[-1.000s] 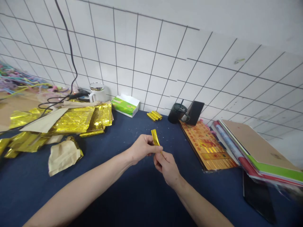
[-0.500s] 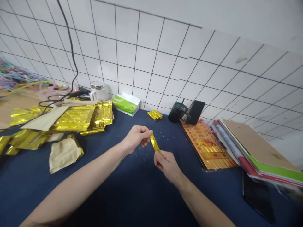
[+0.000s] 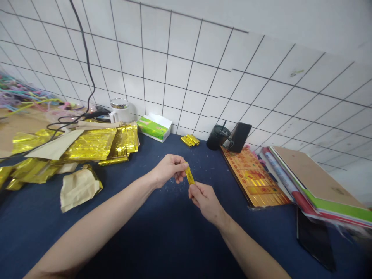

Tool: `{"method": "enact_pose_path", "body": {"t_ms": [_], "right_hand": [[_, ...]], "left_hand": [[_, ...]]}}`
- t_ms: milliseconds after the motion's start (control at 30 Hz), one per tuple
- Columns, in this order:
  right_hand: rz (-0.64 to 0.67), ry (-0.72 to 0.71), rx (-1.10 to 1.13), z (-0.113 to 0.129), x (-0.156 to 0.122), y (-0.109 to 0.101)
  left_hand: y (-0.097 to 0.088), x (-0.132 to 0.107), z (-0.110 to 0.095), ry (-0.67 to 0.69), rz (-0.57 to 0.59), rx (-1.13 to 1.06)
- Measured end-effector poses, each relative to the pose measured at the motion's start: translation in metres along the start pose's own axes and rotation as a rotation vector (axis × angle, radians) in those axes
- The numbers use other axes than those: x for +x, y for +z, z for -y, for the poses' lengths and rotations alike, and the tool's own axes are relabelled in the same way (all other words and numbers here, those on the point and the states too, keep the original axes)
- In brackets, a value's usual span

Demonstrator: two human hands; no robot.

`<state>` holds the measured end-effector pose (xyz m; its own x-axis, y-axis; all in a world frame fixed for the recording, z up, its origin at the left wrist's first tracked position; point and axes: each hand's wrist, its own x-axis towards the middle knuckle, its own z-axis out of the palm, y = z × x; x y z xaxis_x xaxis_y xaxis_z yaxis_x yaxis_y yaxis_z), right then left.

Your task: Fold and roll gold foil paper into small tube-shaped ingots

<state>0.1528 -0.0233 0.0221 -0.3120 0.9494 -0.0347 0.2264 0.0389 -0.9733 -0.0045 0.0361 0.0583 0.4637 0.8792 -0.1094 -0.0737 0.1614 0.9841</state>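
Between my two hands, above the dark blue table (image 3: 139,232), is a narrow folded strip of gold foil paper (image 3: 190,176). My left hand (image 3: 173,169) pinches its upper end between thumb and forefinger, the other fingers curled. My right hand (image 3: 205,199) grips the lower end, thumb on top; that end is hidden by the fingers. Beyond my hands, several small folded gold strips (image 3: 190,140) lie close together near the wall. To the left is a pile of gold foil sheets (image 3: 90,145), with a crumpled beige-backed piece (image 3: 79,189) in front of it.
A green tissue pack (image 3: 154,128) and a white lidded mug (image 3: 120,111) stand by the wall. On the right are a black mug (image 3: 216,137), an upright phone (image 3: 240,136), orange printed paper (image 3: 257,178), stacked boards (image 3: 316,178) and a dark tablet (image 3: 315,238). A black cable (image 3: 87,58) hangs at left.
The gold strip has turned slightly more upright and its surface catches the light differently. Both hands keep their hold and have barely moved.
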Motion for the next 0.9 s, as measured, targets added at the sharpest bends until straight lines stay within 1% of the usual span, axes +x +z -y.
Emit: {"method": "enact_pose_path", "body": {"t_ms": [133,267,333,433,500,533,600,700,800,900], "right_hand": [[0.027,0.013,-0.027,-0.001,0.000,-0.004],[0.111,0.075,-0.054,0.003,0.003,-0.008],[0.113,0.074,-0.043,0.004,0.005,-0.009],[0.078,0.016,-0.012,0.003,0.006,-0.007],[0.089,0.035,0.028,0.000,0.007,-0.005],[0.099,0.060,0.054,-0.002,0.007,-0.004],[0.109,0.109,0.104,-0.005,0.008,-0.003],[0.094,0.129,0.102,-0.005,0.007,-0.004],[0.085,0.138,0.058,0.000,0.004,-0.004],[0.065,0.094,-0.050,0.005,-0.002,-0.001]], "left_hand": [[-0.006,0.001,-0.005,0.027,0.020,0.124],[-0.009,0.001,-0.007,0.026,0.017,0.241],[-0.005,0.000,-0.004,0.022,0.045,0.287],[0.005,-0.002,0.002,-0.015,0.147,0.318],[0.011,-0.004,0.005,-0.054,0.175,0.286],[0.014,-0.004,0.006,-0.069,0.167,0.264],[0.015,-0.004,0.005,-0.083,0.107,0.226],[0.008,0.000,0.004,-0.071,-0.014,0.174],[-0.006,0.007,0.003,-0.045,-0.096,0.123],[-0.023,0.012,0.000,0.042,-0.206,0.053]]}}
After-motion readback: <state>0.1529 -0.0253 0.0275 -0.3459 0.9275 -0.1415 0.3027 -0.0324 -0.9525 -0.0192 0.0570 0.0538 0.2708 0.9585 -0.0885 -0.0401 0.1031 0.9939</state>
